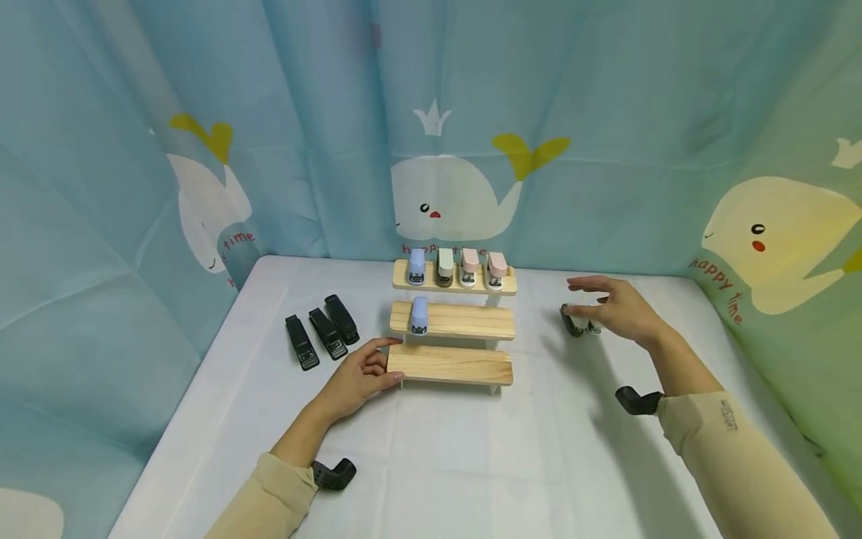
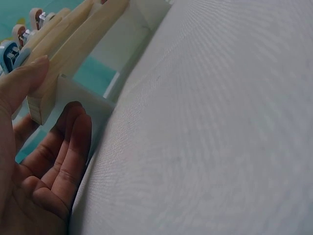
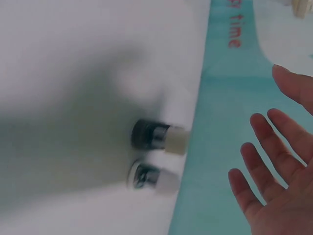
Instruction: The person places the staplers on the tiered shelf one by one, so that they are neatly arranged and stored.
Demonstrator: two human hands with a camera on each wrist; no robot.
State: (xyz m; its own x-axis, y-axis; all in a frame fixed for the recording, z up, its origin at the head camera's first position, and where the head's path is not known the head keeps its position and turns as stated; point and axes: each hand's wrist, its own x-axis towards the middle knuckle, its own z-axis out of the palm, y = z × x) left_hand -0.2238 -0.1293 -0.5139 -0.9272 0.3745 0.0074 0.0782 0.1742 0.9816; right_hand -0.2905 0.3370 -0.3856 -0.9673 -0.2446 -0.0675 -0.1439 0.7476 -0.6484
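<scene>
My left hand [image 1: 364, 376] holds the left end of a three-tier wooden display rack [image 1: 450, 364]; its thumb lies on the lowest board [image 2: 80, 41] and fingers reach round the board's end. On the top tier stand several mini staplers: a blue one [image 1: 417, 267], a pale green one [image 1: 445, 268] and pink ones [image 1: 497, 271]. Another blue stapler [image 1: 419, 316] sits at the left of the middle tier. At the right, my right hand [image 1: 622, 308] hovers with spread fingers over two small staplers, one dark-based with a cream top [image 3: 176, 140], one whitish [image 3: 167, 181]. It holds nothing.
Three black staplers [image 1: 327, 332] lie on the white table left of the rack. A blue curtain with whale prints [image 1: 458, 196] hangs behind the table and along both sides. Each wrist wears a black camera mount [image 1: 334, 474].
</scene>
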